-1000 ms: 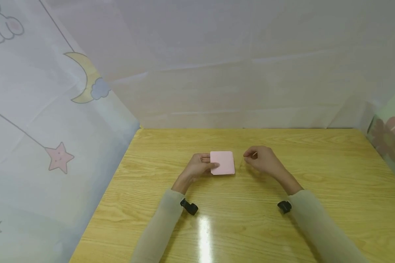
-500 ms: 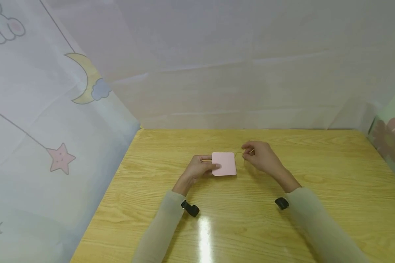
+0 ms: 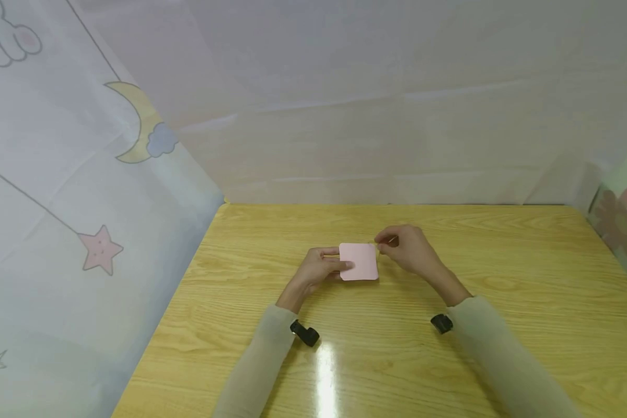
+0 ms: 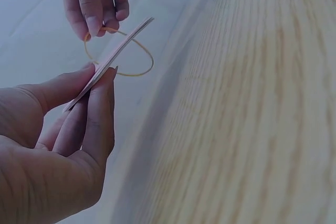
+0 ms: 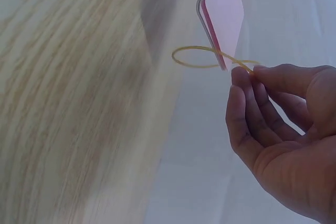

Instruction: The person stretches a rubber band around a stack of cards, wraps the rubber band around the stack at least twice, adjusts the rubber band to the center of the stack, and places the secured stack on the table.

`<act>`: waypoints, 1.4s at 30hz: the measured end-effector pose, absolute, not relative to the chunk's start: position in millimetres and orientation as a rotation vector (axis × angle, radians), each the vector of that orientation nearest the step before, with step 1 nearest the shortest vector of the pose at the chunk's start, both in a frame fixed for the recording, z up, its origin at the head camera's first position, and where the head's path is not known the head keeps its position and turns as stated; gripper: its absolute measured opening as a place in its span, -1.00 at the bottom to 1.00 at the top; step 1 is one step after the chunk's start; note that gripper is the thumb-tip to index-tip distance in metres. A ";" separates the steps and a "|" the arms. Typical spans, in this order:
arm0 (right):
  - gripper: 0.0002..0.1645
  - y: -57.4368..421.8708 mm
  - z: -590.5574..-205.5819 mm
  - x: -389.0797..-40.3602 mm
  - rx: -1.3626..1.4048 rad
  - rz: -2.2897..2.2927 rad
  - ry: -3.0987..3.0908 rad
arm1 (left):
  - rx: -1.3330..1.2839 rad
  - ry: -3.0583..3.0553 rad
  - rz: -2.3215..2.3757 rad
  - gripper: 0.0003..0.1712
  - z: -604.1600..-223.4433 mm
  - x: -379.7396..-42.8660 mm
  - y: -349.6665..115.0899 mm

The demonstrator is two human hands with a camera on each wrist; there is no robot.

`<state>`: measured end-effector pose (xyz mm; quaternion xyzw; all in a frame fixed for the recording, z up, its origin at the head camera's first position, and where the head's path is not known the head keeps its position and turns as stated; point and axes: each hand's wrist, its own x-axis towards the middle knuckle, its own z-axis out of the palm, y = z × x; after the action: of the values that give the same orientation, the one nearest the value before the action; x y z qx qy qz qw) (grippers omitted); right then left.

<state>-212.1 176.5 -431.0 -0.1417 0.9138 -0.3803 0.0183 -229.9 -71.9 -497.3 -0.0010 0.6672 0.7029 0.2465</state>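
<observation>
- Left grip (image 3: 317, 268): grasping a stack of square pink cards (image 3: 363, 259), thumb on the broad face, fingers behind.
- Stack held above the wooden counter (image 3: 376, 348), roughly midway across, with rounded corners and the broad face towards the head camera; several thin layers visible along the edge in both wrist views.
- Right grip (image 3: 407, 249): pinching a thin yellow elastic band (image 5: 197, 46) between thumb and fingertips, just beside the right-hand edge of the stack.
- Band in an open, slack loop around the stack's right-hand end, one strand in front and one behind.
- On both forearms, pale sleeves (image 3: 258, 360); at each wrist, a black strapped device (image 3: 305, 333).
- Behind the counter, a pale backdrop (image 3: 313, 139); at left, a printed moon (image 3: 130, 122) and pink star (image 3: 101, 251).
</observation>
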 end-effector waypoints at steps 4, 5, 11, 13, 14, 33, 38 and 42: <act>-0.82 176.2 -433.2 -212.2 -0.471 -1.183 2.837 | -0.014 1.798 1.936 -0.49 -496.5 -229.2 -71.4; -0.82 176.1 -433.8 -212.3 -0.480 -1.187 2.836 | -0.017 1.794 1.940 -0.49 -496.4 -229.1 -71.3; -0.83 174.5 -437.5 -211.9 -0.528 -1.204 2.809 | -0.015 1.794 1.968 -0.51 -495.6 -228.9 -71.2; -0.83 173.5 -438.9 -211.1 -0.534 -1.211 2.796 | -0.010 1.798 1.975 -0.52 -495.3 -229.1 -71.6; -0.83 173.0 -439.7 -210.8 -0.534 -1.215 2.790 | -0.008 1.800 1.976 -0.52 -494.8 -229.0 -71.9; -0.88 166.6 -448.5 -203.1 -0.572 -1.320 2.670 | -0.064 1.755 2.162 -0.55 -491.0 -234.1 -78.2; -0.85 165.5 -451.6 -201.4 -0.583 -1.334 2.654 | -0.068 1.739 2.194 -0.57 -489.7 -234.9 -79.2; -0.87 164.2 -452.0 -199.2 -0.574 -1.328 2.646 | -0.077 1.754 2.192 -0.56 -488.6 -234.6 -79.3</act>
<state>-199.2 164.2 -452.0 -0.1901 0.8756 -0.4395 0.0629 -234.6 -79.3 -488.6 -0.0271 0.6160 0.7696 0.1657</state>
